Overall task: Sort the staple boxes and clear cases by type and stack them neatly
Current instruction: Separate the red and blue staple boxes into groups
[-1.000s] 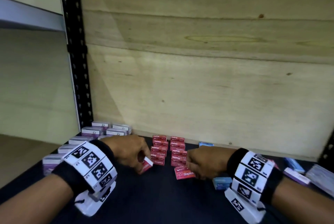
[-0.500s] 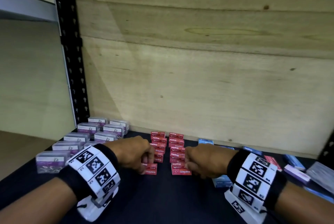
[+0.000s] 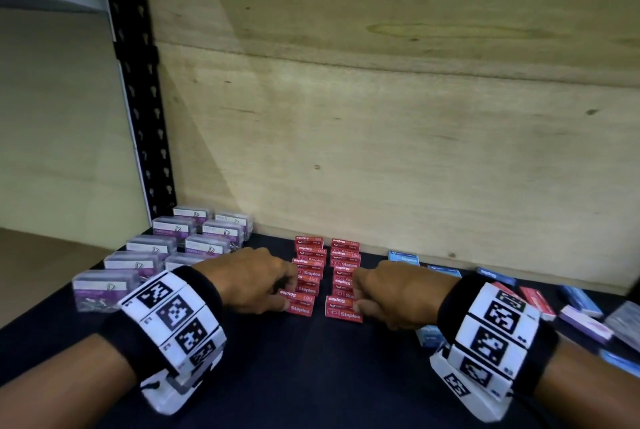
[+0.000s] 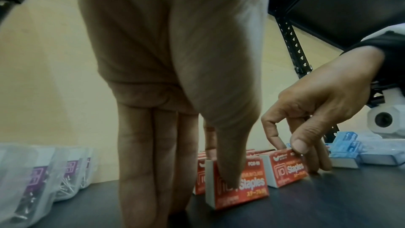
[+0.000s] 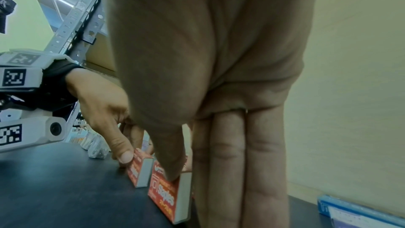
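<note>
Red staple boxes stand on edge in two rows (image 3: 327,255) running back toward the wooden wall. My left hand (image 3: 289,297) pinches the front red box of the left row (image 3: 300,304), thumb on its printed face (image 4: 241,185). My right hand (image 3: 356,300) pinches the front red box of the right row (image 3: 343,311), thumb on its top edge (image 5: 168,195). Both boxes rest on the dark shelf (image 3: 311,376). Clear cases with purple labels (image 3: 194,241) sit in two rows at the left, apart from my hands.
Blue staple boxes (image 3: 403,257) lie behind my right hand, and one (image 3: 429,335) sits under that wrist. Loose red, blue and purple boxes (image 3: 581,300) are scattered at the far right. The wooden back wall (image 3: 381,117) and a black upright post (image 3: 138,82) bound the shelf.
Both hands carried their red boxes back toward the rows. The boxes, held tilted a second ago, now stand at the front of the two rows.
</note>
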Action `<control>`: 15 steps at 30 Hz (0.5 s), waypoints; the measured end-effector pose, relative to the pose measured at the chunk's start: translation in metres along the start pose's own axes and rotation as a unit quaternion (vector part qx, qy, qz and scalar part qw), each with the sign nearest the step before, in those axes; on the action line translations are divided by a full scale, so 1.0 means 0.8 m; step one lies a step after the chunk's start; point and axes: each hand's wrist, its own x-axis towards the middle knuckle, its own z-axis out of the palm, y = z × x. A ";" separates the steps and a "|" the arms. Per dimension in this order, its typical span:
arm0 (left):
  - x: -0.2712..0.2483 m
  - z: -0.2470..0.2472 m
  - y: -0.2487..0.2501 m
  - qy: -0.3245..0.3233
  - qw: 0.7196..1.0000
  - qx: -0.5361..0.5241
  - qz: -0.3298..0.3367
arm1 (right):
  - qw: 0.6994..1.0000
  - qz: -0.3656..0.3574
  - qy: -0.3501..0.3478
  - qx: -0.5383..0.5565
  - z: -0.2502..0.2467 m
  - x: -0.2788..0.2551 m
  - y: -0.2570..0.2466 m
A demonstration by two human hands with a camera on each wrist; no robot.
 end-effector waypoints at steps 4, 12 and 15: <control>0.001 0.001 -0.002 0.008 1.000 0.004 0.001 | 0.999 0.014 -0.011 0.041 0.000 -0.001 0.002; 0.004 0.006 0.000 0.024 0.999 0.030 0.002 | 0.998 0.023 -0.012 0.057 0.000 0.001 0.000; 0.004 0.006 0.000 0.019 0.999 0.035 0.003 | 0.998 0.026 -0.011 0.052 0.000 0.002 -0.001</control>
